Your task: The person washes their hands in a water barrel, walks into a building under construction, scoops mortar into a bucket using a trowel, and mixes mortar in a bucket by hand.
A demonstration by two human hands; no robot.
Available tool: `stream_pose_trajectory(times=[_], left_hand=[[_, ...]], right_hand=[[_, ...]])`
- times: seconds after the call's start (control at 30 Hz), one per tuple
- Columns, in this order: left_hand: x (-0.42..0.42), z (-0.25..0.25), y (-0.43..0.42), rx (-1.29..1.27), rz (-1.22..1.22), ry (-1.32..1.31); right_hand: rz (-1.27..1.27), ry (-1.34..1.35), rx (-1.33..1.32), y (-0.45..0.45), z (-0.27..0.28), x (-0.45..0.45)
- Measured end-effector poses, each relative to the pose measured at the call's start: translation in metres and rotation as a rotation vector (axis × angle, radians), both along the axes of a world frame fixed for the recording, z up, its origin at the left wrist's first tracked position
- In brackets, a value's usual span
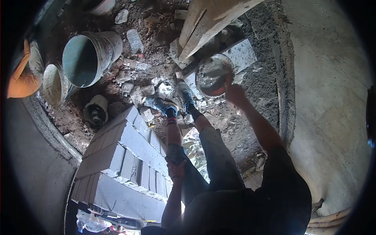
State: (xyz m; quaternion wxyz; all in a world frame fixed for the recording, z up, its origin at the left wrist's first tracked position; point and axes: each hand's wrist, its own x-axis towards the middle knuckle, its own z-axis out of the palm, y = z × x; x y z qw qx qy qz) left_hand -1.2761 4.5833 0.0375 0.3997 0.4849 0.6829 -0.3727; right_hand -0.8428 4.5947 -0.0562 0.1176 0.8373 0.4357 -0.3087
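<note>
My right hand [234, 95] is closed on the near right edge of a round container [214, 73] that holds wet grey material. The container is above the rubble, beside a pale block [241, 55] and below a wooden board [213, 19]. My left hand [176, 168] lies low against my left knee; its fingers are too dark to make out, and nothing can be seen in it. Both my shoes [160, 103] stand among broken pieces on the ground.
Stacked grey blocks [133, 145] rise left of my legs. Buckets [84, 58] stand at the upper left, near a person in orange [23, 80]. A plastic bottle [134, 41] lies on the dirt. A rough wall [325, 98] runs along the right.
</note>
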Motion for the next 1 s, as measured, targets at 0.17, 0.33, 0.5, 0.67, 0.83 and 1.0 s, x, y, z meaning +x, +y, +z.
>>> stream_pose_trajectory(times=[0.17,0.33,0.5,0.67,0.83,1.0], left_hand=[[-0.004,0.0,-0.006,0.004,0.035,-0.023],[-0.012,-0.001,-0.016,0.079,0.007,-0.032],[-0.009,-0.001,-0.009,0.083,0.03,-0.044],[-0.004,-0.004,-0.007,0.057,0.051,-0.035],[-0.001,0.005,-0.003,0.035,0.063,-0.029],[0.0,0.005,0.003,-0.009,0.047,-0.032]], right_hand=[[0.112,-0.091,0.122,0.021,-0.085,0.026],[-0.062,-0.128,-0.085,0.034,-0.116,-0.005],[-0.305,-0.012,0.046,0.001,-0.117,-0.029],[-0.755,0.328,0.199,-0.038,-0.133,-0.056],[-0.879,0.329,0.284,-0.047,-0.098,-0.098],[-0.947,0.398,0.174,-0.025,-0.062,-0.099]])
